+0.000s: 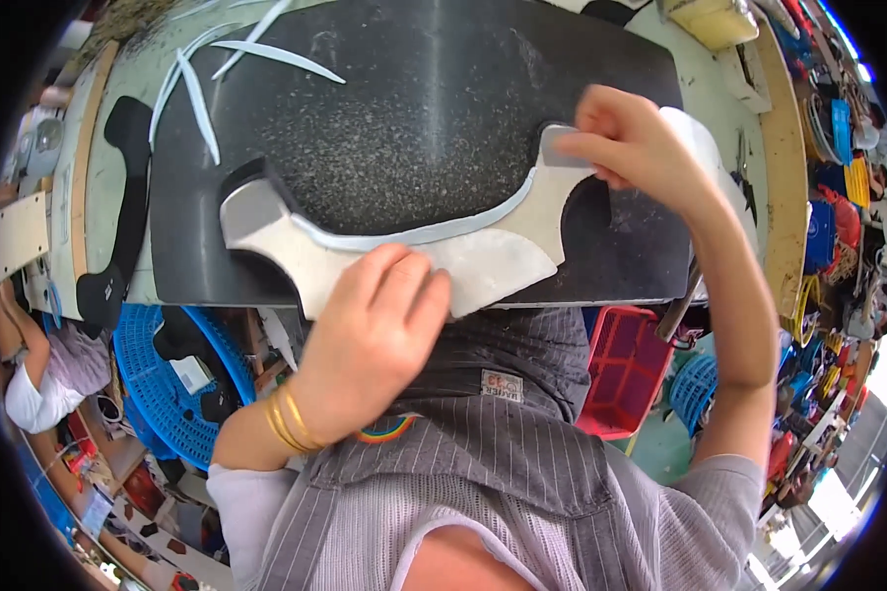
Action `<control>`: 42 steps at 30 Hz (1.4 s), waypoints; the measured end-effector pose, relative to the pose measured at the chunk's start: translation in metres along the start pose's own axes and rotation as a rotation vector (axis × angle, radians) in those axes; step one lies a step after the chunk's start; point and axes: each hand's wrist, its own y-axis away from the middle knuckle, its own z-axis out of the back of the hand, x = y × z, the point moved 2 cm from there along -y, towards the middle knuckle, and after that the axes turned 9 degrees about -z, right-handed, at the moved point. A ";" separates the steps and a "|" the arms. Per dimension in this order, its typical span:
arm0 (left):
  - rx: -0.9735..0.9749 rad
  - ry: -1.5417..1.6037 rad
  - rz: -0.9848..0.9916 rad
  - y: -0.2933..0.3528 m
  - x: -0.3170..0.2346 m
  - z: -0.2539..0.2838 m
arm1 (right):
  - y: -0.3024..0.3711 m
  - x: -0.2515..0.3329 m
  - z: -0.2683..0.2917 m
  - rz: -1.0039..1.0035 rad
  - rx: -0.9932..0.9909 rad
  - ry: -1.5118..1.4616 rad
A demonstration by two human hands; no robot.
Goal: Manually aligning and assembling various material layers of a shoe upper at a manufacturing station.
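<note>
A curved off-white piece (503,266), shaped like a flat shoe upper with grey end tabs, lies across the near part of the black board (414,118). A pale blue strip (414,234) follows its inner curve, and black edging shows at both ends. My left hand (370,335) has its fingers bent together over the piece's near edge, gripping it near the middle. At the right end tab, my right hand (626,143) is closed with thumb and fingers on the tab, slightly blurred. Its fingertips are partly hidden.
Several loose pale blue strips (278,61) lie at the board's far left. A black curved piece (118,212) hangs over the table's left side. Below are a blue basket (182,379) and a red crate (621,369). Another person's arm (34,345) shows at far left.
</note>
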 end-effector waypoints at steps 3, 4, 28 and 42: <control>-0.207 0.102 0.003 0.012 0.013 0.003 | 0.075 -0.004 -0.006 0.141 0.303 -0.553; -0.182 0.124 0.023 0.006 0.018 0.010 | 0.093 0.002 -0.019 0.290 0.516 -0.407; 0.385 -0.506 -0.224 -0.025 0.033 0.010 | 0.082 0.036 -0.132 0.870 -0.627 1.045; -0.209 -0.425 -0.242 0.013 0.032 -0.016 | 0.082 0.018 -0.128 0.873 -0.676 0.784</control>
